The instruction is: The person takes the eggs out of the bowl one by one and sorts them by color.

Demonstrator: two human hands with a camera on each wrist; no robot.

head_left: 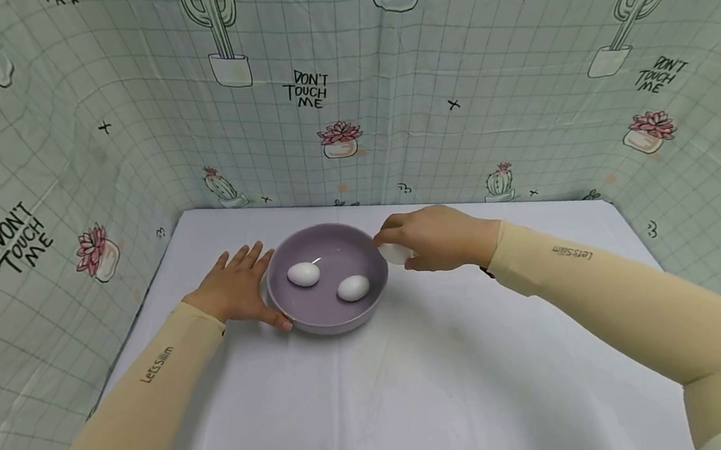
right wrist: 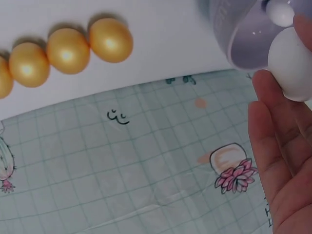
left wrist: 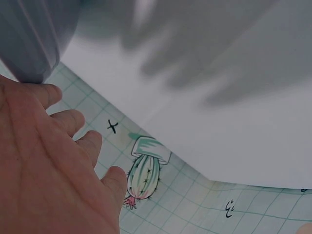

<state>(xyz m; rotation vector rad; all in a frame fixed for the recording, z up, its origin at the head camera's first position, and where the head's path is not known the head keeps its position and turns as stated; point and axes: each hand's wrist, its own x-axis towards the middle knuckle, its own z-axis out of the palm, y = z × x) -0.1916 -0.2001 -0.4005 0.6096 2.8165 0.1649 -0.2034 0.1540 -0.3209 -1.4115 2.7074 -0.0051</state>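
A purple bowl [head_left: 320, 250] stands on the white table, with one white egg [head_left: 304, 274] lying left inside it and another [head_left: 354, 288] lower right. The left hand [head_left: 234, 287] rests against the bowl's left side, fingers spread and thumb at the near rim; in the left wrist view the fingers [left wrist: 53, 97] lie beside the bowl [left wrist: 39, 39]. At the bowl's right rim the right hand [head_left: 438, 237] pinches a white egg [head_left: 395, 253]. The right wrist view shows this egg [right wrist: 291, 63] between fingertips, close to the bowl's edge [right wrist: 239, 61].
Several golden eggs [right wrist: 111, 40] lie in a row on the table near its back edge in the right wrist view; the head view does not show them. A cloth [head_left: 445, 148] printed with cacti hangs behind and at both sides of the table [head_left: 380, 401].
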